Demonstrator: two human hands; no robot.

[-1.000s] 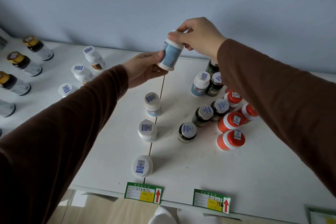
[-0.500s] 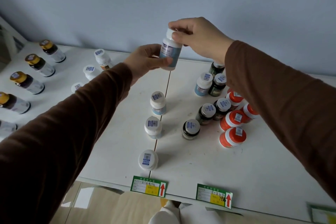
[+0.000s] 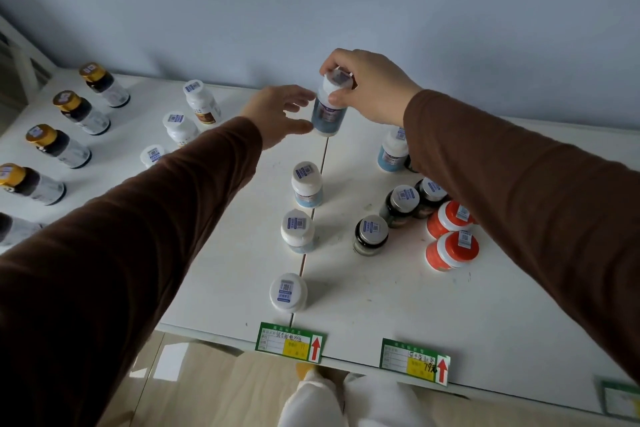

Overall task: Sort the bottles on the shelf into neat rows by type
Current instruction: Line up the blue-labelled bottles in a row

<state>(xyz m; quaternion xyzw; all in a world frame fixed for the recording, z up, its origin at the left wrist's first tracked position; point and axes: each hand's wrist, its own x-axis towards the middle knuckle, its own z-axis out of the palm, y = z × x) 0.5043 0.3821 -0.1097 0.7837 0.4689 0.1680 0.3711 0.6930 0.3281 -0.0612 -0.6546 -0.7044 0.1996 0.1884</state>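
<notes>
My right hand (image 3: 372, 88) grips the white cap of a blue-labelled bottle (image 3: 327, 114) that stands upright on the white shelf (image 3: 381, 295), at the far end of a row along the shelf seam. My left hand (image 3: 278, 114) is beside the bottle with fingers spread, its thumb touching the bottle's lower side. Three matching white-capped bottles (image 3: 307, 184) (image 3: 298, 230) (image 3: 288, 291) line up toward me. Right of the row stand another blue-labelled bottle (image 3: 393, 151), dark bottles (image 3: 371, 234) and orange bottles (image 3: 452, 250).
Gold-capped dark bottles (image 3: 57, 146) form a row at the far left, with white bottles (image 3: 202, 102) beside them. Two green price tags (image 3: 291, 341) (image 3: 414, 360) hang on the shelf's front edge. A blue wall rises behind the shelf.
The bottle came down from the air and now stands on the shelf at the row's far end. My left hand's fingers have opened away from it; my right still holds the cap.
</notes>
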